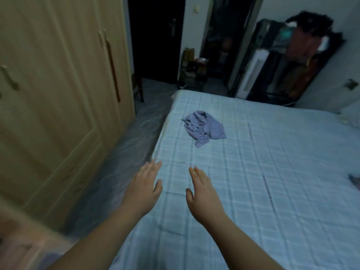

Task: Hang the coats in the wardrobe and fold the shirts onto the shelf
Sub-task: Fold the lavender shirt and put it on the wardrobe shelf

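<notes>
One crumpled lilac shirt (204, 128) lies on the checked bedsheet (272, 162). Left hand (144, 187) and right hand (202, 193) hover apart, fingers straight, empty. The rack clothes (303, 47) are dim.

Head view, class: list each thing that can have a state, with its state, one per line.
Crumpled lilac shirt: unfolded, lying on the bed.
Light wooden wardrobe: doors closed.
Left hand: open, holding nothing.
Right hand: open, holding nothing.
Pale blue checked bed cover: spread flat.
</notes>
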`<action>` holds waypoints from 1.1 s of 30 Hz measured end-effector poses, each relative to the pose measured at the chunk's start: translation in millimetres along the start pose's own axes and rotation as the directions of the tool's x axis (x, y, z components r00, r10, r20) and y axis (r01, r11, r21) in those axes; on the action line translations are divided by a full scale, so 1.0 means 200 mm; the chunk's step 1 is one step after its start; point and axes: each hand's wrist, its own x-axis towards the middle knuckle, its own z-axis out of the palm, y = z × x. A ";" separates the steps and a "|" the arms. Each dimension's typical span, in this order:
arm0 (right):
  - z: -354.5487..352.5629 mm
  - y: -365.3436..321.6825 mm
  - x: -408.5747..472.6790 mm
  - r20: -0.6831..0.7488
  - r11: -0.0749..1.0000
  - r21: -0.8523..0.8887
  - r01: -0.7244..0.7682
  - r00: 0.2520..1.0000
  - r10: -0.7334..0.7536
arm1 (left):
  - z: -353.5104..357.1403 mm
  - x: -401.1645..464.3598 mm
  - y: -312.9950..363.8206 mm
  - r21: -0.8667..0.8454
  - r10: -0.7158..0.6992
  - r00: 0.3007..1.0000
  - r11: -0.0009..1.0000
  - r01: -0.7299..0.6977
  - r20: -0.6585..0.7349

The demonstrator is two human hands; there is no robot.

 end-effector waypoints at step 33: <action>1.68 2.33 2.53 -0.027 0.946 -0.275 -0.170 0.985 0.170 | 2.69 2.34 -0.82 0.251 0.006 0.995 0.967 -0.031 0.101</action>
